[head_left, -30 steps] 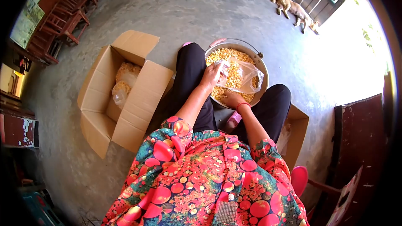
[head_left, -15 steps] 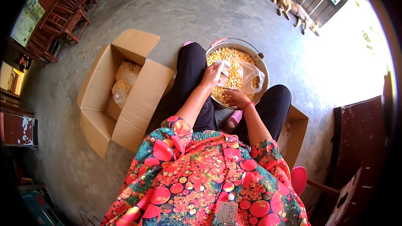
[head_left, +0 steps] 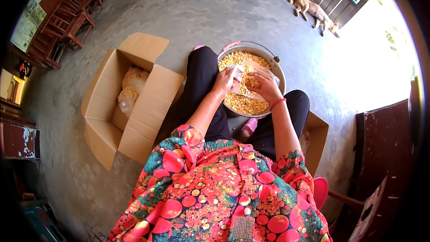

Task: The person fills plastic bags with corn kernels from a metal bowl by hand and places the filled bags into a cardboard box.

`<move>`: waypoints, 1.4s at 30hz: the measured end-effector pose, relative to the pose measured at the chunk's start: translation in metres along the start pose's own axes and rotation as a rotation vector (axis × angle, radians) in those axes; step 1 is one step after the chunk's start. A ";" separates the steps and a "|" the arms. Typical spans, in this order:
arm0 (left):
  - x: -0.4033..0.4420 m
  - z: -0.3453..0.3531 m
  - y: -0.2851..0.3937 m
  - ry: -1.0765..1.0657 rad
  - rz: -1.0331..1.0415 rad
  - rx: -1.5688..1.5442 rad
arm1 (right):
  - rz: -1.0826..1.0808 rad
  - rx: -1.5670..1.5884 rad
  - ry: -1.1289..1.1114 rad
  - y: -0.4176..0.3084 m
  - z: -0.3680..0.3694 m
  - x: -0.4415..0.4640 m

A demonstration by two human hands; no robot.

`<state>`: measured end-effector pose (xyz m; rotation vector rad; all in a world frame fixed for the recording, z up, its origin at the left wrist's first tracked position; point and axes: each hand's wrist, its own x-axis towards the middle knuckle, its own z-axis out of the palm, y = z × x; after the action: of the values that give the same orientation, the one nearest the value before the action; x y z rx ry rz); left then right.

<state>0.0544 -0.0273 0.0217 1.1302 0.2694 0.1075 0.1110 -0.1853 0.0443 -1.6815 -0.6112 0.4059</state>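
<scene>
A metal bucket point(head_left: 281, 75) of yellow corn kernels point(head_left: 246, 105) stands between my knees. Over the kernels lies a clear plastic bag point(head_left: 238, 88) with some corn showing in and through it. My left hand point(head_left: 225, 80) is closed on the bag's near-left edge, its fingers pinching the plastic. On the other side, my right hand point(head_left: 267, 87), with a red bracelet at the wrist, is over the bag. Its fingers are stretched toward the left, apart, with kernels visible beside them; whether any lie under the palm is hidden.
An open cardboard box point(head_left: 150, 112) on my left contains filled plastic bags of corn point(head_left: 130, 92). Another cardboard box point(head_left: 317, 141) stands by my right knee. A dog point(head_left: 313, 12) lies on the concrete floor point(head_left: 188, 9) near the doorway. Wooden chairs point(head_left: 74, 24) line the far left.
My right hand has moved up from the kernels at the bucket's near side to the bag. My left hand keeps its hold on the bag, almost in place.
</scene>
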 end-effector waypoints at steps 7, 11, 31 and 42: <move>0.000 -0.002 -0.001 0.022 -0.044 -0.024 | 0.383 -0.061 -0.069 0.005 0.003 0.005; 0.006 -0.003 -0.008 0.013 -0.003 -0.023 | 0.473 -0.184 -0.472 0.007 0.024 -0.016; 0.005 -0.005 -0.008 0.015 0.008 -0.043 | 0.343 -0.565 -0.326 0.104 0.053 -0.017; -0.001 0.000 0.000 0.021 0.007 -0.047 | 0.782 0.603 -0.138 0.065 0.019 -0.033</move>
<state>0.0540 -0.0276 0.0220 1.0837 0.2800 0.1310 0.0846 -0.1978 -0.0255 -1.2462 0.1161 1.1466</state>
